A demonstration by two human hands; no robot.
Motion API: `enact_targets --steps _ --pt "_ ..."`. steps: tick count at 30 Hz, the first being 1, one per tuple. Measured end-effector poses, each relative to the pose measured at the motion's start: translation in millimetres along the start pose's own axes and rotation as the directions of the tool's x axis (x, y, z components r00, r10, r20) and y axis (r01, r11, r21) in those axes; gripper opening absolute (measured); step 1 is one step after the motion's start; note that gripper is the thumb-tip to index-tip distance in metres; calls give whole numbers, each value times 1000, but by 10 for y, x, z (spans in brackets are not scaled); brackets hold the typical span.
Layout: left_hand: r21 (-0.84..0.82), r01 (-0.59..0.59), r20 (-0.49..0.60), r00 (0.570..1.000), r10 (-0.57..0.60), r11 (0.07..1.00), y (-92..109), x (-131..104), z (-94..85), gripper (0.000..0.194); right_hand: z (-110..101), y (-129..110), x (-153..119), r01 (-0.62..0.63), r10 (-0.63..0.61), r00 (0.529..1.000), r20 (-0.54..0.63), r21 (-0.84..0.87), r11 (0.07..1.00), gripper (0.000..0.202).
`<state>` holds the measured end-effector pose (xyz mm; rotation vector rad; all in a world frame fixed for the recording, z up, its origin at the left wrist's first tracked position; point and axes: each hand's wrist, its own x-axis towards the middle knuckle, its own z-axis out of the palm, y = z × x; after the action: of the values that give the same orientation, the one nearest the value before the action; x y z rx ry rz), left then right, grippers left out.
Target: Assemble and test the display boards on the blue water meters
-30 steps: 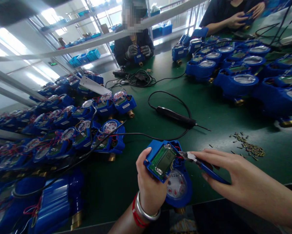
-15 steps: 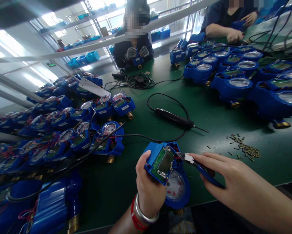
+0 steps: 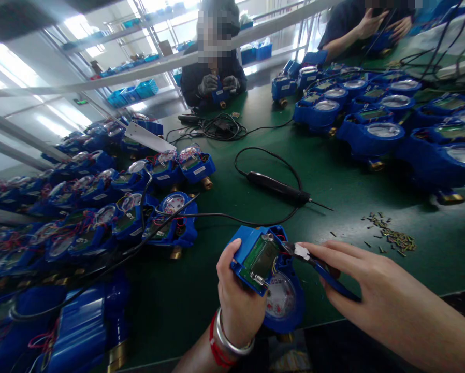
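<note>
Left hand (image 3: 240,305) is clasping a blue meter (image 3: 271,274) by its upper housing, the thumb pressing along the outer side while the other fingers are mostly hiding beneath. A silver bangle (image 3: 232,339) and a red band (image 3: 217,347) are circling that wrist. Right hand (image 3: 372,280) is gripping blue-handled pliers (image 3: 329,274), whose tips are reaching into the housing beside the red wires, just past the circuit board (image 3: 260,261); whether they are biting on a wire is too small to tell. The meter is tilting at the near edge of the green table (image 3: 209,274), its round dial facing up below the board.

To the lower left, another blue meter (image 3: 85,326) is lying close by. Small screws (image 3: 397,241) are lying in a loose heap beyond the right hand. Farther in, a black corded tool (image 3: 277,187) is resting inside the loop of its own cable. Rows of wired meters (image 3: 100,191) are filling the left side, and more meters (image 3: 376,134) are standing at right. Beyond a tangle of cable (image 3: 224,127), a co-worker's gloved hands (image 3: 208,84) are holding a blue unit (image 3: 220,94); at upper right, another person (image 3: 343,33) is handling a blue piece. Blue baskets (image 3: 147,88) are sitting on the shelves behind.
</note>
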<state>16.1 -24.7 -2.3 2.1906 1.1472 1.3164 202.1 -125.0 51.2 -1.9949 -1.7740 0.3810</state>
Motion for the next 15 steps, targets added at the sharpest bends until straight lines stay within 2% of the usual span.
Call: enact_targets --steps 6,15 --pt "-11 28 9 1000 -28 1000 -12 -16 2 69 21 29 -30 11 -12 1000 -14 -51 999 46" --pt "-4 -14 0 1000 14 1000 -21 -5 -5 68 58 67 -38 22 -24 999 -27 -88 996 46"
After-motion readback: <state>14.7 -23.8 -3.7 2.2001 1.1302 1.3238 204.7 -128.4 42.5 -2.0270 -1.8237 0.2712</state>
